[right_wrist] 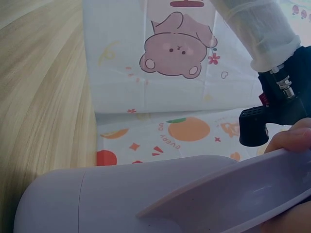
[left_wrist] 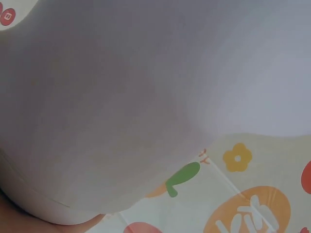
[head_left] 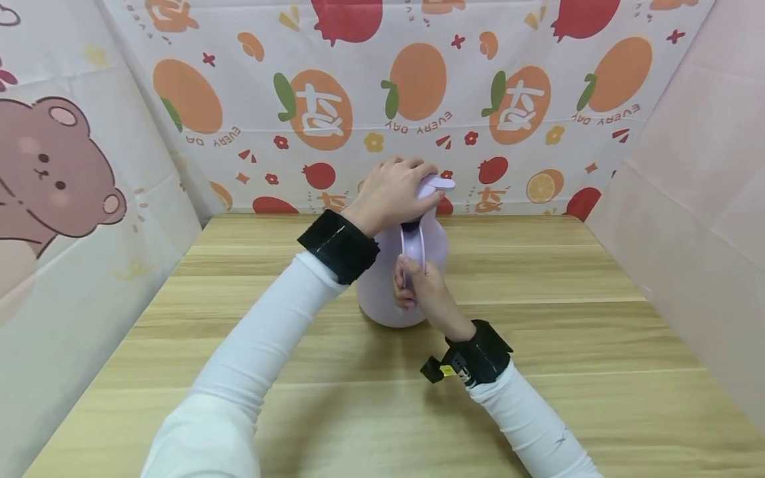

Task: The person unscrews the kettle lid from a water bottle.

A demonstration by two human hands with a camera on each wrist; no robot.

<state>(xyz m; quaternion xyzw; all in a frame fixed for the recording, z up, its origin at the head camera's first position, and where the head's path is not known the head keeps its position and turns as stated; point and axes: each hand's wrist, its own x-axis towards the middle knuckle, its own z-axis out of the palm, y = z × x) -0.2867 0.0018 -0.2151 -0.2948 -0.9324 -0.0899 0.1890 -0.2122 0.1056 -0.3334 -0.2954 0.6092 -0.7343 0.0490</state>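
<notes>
A lavender vacuum jug [head_left: 375,292] stands upright on the table, towards its far side. Over its top lies my left hand [head_left: 391,191], which grips the lid; a flat lavender tab [head_left: 443,183] sticks out to the right past the fingers. My right hand [head_left: 429,292] holds the lower part of the handle [head_left: 412,240], with its fingers curled round and the thumb up along it. In the left wrist view the jug's smooth body [left_wrist: 121,97] fills most of the picture. The right wrist view shows the handle [right_wrist: 252,194] running between thumb and fingers.
The wood-grain table [head_left: 538,385] reaches back to a fruit-print cloth [head_left: 370,126]. A cloth with a bear on it [head_left: 54,166] hangs at the left, and a plain pale one [head_left: 693,172] at the right. A black strap with a small camera [head_left: 478,352] sits on the right wrist.
</notes>
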